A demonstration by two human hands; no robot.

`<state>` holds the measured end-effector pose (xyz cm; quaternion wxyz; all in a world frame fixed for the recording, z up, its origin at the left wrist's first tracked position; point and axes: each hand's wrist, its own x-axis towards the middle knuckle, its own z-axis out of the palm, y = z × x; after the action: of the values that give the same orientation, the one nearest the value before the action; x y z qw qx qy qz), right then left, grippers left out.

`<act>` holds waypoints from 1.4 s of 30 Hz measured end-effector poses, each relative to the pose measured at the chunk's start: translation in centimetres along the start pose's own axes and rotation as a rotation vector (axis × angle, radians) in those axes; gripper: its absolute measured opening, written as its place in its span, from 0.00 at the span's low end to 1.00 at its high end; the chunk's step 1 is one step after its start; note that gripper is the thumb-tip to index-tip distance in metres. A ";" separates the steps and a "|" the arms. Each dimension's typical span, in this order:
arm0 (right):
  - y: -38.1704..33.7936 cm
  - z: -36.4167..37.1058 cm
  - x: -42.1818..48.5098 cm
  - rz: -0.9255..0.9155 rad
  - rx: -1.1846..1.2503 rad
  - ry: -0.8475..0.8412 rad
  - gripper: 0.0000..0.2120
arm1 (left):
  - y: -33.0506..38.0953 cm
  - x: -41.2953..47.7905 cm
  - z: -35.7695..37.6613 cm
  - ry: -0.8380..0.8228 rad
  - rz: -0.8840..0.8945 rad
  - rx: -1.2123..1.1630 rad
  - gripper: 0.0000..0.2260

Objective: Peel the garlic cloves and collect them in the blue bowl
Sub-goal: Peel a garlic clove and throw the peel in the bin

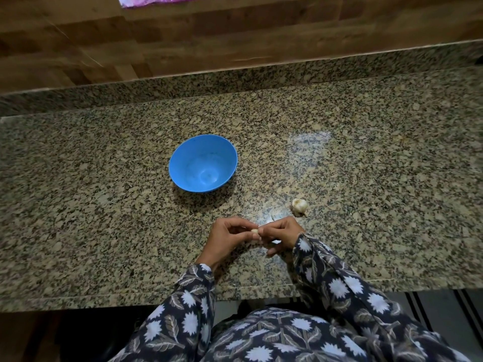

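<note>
Floral sleeves [188, 296] frame my left hand [226, 237] and right hand [281, 234], both pinching one garlic clove [254, 231]: light, firm, probably slippery, its papery skin best nipped at the tip.

Speckled granite counter [104, 205], wood-panelled wall [235, 35] behind

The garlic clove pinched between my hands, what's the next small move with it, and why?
Probably pull the skin away with the right hand while the left hand steadies the garlic clove. Both hands pinch it between their fingertips, the blue bowl holds nothing yet, and the clove is too small to tell whether it is fully bare, so dropping it in seems premature.
</note>
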<state>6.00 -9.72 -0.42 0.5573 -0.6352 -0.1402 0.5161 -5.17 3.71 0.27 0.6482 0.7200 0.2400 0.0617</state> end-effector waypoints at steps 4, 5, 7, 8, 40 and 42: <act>0.2 0.2 -0.1 -0.020 0.002 0.007 0.06 | 0.0 -0.1 0.0 -0.015 -0.017 0.007 0.09; 0.2 0.2 -0.1 -0.020 -0.003 0.013 0.07 | 0.1 -0.1 0.1 -0.013 -0.023 0.002 0.09; 0.3 0.2 -0.1 -0.019 -0.005 0.015 0.07 | 0.2 -0.1 0.1 -0.008 -0.037 -0.016 0.09; 0.3 0.2 -0.1 -0.016 0.003 0.014 0.07 | 0.3 -0.1 0.2 -0.007 -0.041 -0.024 0.10; 0.2 0.5 -0.1 0.002 0.026 0.109 0.12 | -0.2 -0.3 0.6 0.040 0.133 0.237 0.08; 0.2 0.5 -0.1 0.014 0.029 0.108 0.10 | -0.4 -0.3 0.5 0.048 0.137 0.244 0.08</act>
<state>5.43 -9.57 -0.48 0.5696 -0.6549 -0.0978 0.4870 -5.34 3.17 -0.09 0.5444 0.8064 0.2112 0.0934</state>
